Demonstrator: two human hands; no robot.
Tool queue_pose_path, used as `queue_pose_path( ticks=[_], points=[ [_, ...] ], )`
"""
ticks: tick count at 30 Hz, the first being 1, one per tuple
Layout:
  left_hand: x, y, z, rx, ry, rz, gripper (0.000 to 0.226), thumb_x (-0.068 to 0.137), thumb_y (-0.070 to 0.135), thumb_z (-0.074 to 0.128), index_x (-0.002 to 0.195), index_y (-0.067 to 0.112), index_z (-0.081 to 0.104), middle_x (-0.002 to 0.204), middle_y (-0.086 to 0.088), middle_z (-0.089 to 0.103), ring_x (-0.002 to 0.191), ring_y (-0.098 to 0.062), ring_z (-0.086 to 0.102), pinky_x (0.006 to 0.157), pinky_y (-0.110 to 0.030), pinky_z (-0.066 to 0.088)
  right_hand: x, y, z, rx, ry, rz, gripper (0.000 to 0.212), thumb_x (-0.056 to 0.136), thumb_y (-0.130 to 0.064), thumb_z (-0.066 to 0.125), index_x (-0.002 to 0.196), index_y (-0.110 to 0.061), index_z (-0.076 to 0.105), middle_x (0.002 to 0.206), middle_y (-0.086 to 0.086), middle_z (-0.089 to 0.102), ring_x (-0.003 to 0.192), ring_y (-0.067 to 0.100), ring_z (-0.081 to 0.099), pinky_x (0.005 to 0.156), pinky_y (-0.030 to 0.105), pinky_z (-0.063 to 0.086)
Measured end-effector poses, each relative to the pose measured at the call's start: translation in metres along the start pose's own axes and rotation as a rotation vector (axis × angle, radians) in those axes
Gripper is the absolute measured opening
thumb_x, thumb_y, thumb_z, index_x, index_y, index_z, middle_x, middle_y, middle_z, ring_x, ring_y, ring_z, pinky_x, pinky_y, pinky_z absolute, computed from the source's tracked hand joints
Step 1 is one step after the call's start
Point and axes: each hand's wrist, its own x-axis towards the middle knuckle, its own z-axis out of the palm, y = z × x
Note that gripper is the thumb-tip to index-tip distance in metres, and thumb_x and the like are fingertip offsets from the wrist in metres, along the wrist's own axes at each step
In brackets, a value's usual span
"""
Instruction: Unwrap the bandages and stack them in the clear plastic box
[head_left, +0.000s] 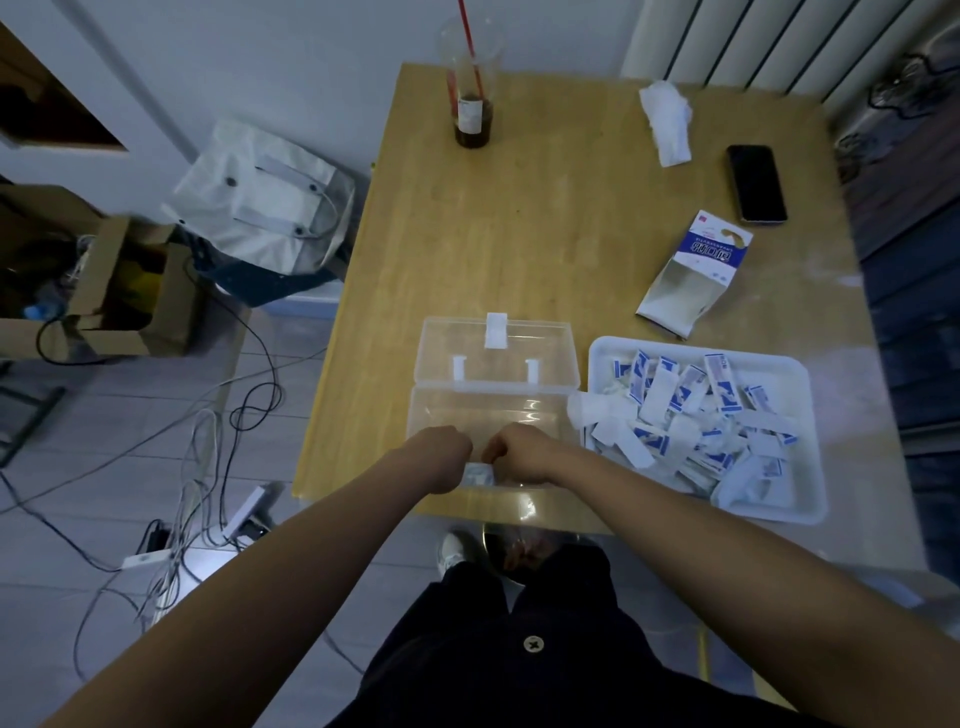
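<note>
1. Nearest the camera, a dark garment (493, 649) was seen, and from beside it both bare forearms were stretched toward the clear plastic box (493, 410).
2. The box was carried by the wooden table (545, 234). The box stood at the table's near edge, with its lid thrown back on the far side of its base.
3. A white tray (810, 395) was set just right of the box and was heaped with blue-and-white packets and loose paper.
4. The left hand (441, 460) and the right hand (519, 457) were held close together over the box's near wall, backs up and fingers curled. The fingertips were hidden, but each hand was judged to be pinching one end of the packet between them.
5. The wrapped bandage (478, 474) was found over the box's near wall, and only a small patch of it was shown. Its long axis was judged to run left to right, parallel to that wall, with one end pointed at each hand.
6. It was judged that the wrapper would best be parted by an even pull along that axis. The work would be kept above the box, and the freed strip laid flat along the box's longer side.
</note>
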Motion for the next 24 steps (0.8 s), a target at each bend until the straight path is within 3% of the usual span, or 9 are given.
queue_pose_path(
  ticks=[3,6,9,11,16,19,21,24],
  points=[
    [-0.005,0.002,-0.005,-0.030,0.054,-0.014,0.029,0.098,0.010,0.040,0.121,0.005,0.057,0.123,-0.015,0.056,0.109,-0.029,0.056,0.090,-0.034,0.045,-0.012,0.002,-0.011,0.084,0.080,-0.057,0.033,0.094,-0.006,0.048,0.123,-0.007,0.064,0.125,0.011,0.063,0.111,0.025,0.060,0.097,0.035,0.048],
    [-0.011,0.011,-0.016,-0.116,0.312,-0.060,0.030,0.095,0.015,0.042,0.118,0.012,0.062,0.117,-0.009,0.061,0.104,-0.027,0.059,0.085,-0.035,0.049,-0.032,0.006,-0.033,0.404,0.201,-0.137,0.028,0.094,-0.003,0.049,0.117,-0.006,0.064,0.106,0.007,0.067,0.087,0.019,0.066,0.076,0.031,0.057],
    [-0.014,0.024,-0.025,-0.264,0.605,-0.073,0.025,0.094,0.019,0.043,0.108,0.018,0.065,0.106,-0.003,0.066,0.092,-0.022,0.062,0.074,-0.033,0.048,-0.059,0.022,-0.060,0.579,0.304,-0.223,0.020,0.095,-0.004,0.050,0.105,-0.008,0.067,0.090,0.006,0.068,0.073,0.013,0.065,0.061,0.025,0.054],
    [-0.013,0.036,-0.033,-0.339,0.694,-0.032,0.022,0.094,0.019,0.045,0.103,0.019,0.064,0.101,-0.001,0.066,0.087,-0.020,0.061,0.070,-0.032,0.046,-0.074,0.045,-0.075,0.624,0.388,-0.221,0.019,0.097,-0.005,0.049,0.100,-0.008,0.067,0.084,0.004,0.067,0.069,0.012,0.063,0.058,0.023,0.050],
    [0.011,0.085,-0.065,-0.446,0.733,0.121,0.020,0.091,0.015,0.048,0.102,0.016,0.064,0.092,-0.003,0.066,0.083,-0.022,0.061,0.067,-0.029,0.041,-0.085,0.129,-0.095,0.608,0.677,0.095,0.016,0.095,-0.014,0.054,0.092,-0.007,0.067,0.083,0.012,0.069,0.066,0.017,0.063,0.059,0.025,0.049],
    [0.036,0.119,-0.078,-0.460,0.643,0.141,0.023,0.092,0.013,0.047,0.107,0.013,0.064,0.100,-0.009,0.065,0.091,-0.026,0.061,0.075,-0.032,0.044,-0.087,0.179,-0.103,0.530,0.801,0.296,0.015,0.094,-0.021,0.056,0.081,-0.015,0.061,0.077,0.011,0.069,0.075,0.029,0.066,0.066,0.038,0.053],
    [0.054,0.137,-0.084,-0.446,0.600,0.103,0.026,0.092,0.013,0.048,0.112,0.013,0.064,0.108,-0.010,0.063,0.097,-0.027,0.060,0.081,-0.032,0.044,-0.088,0.202,-0.110,0.501,0.849,0.347,0.018,0.093,-0.023,0.056,0.077,-0.017,0.056,0.074,0.008,0.065,0.080,0.032,0.065,0.068,0.039,0.052],
    [0.079,0.156,-0.091,-0.409,0.555,0.029,0.028,0.090,0.012,0.050,0.113,0.010,0.067,0.113,-0.013,0.062,0.102,-0.030,0.059,0.085,-0.033,0.044,-0.084,0.222,-0.114,0.491,0.855,0.380,0.028,0.093,-0.032,0.060,0.097,-0.004,0.063,0.090,0.015,0.068,0.086,0.034,0.064,0.074,0.041,0.051]
  ],
)
